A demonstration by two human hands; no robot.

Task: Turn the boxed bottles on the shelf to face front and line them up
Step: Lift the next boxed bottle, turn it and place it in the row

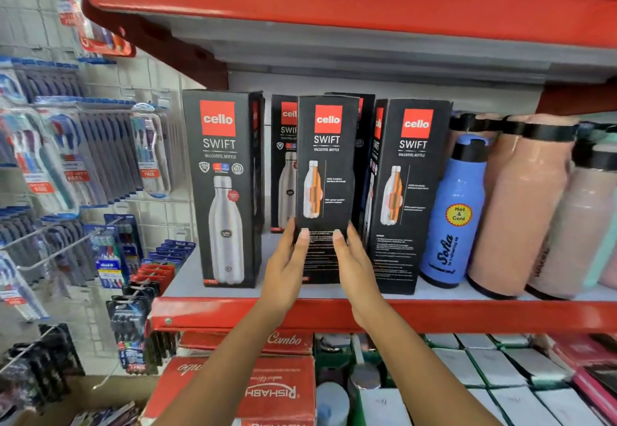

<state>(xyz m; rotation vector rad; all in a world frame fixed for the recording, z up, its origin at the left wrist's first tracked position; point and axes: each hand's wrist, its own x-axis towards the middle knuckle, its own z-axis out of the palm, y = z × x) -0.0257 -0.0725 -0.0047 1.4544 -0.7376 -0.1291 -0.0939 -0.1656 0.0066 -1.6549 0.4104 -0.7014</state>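
Several black Cello Swift bottle boxes stand on the red-edged shelf [334,313]. The left box [222,188] shows its front with a steel bottle picture. The middle box [325,171] shows a side panel with a cutaway bottle; my left hand [287,265] grips its lower left edge and my right hand [354,265] its lower right edge. The right box [405,191] also shows a cutaway panel and stands slightly turned. Another box [283,158] stands behind, partly hidden by the middle box.
A blue "Hot & Cold" bottle [454,211] and peach bottles [521,208] stand right of the boxes. Toothbrush packs [66,151] hang on a grid at left. Red cartons [250,389] and white boxes [500,369] fill the shelf below. A red shelf [334,1] overhangs above.
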